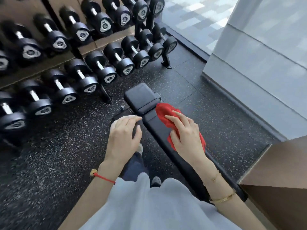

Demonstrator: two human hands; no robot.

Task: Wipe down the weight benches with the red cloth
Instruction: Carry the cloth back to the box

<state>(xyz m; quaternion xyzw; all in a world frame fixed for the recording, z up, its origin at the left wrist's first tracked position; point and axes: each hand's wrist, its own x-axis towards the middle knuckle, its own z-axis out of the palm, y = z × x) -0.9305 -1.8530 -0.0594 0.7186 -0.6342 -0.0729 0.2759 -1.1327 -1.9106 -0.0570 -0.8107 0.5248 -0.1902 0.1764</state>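
Right grip [186, 130] lay clamped on the red cloth [166, 112], pressing it to the bench surface [159, 130]. Its long axis ran ahead of that grip; the left grip [123, 135] hovered beside, fingers apart.

Open speckled floor [191, 77] lies right of the bench surface [141, 97], up to the grey wall [265, 72]. Left, the dumbbell rack [83, 67] crowds close, seemingly leaving a narrow floor strip. A brown cabinet [282, 171] blocks the near right.
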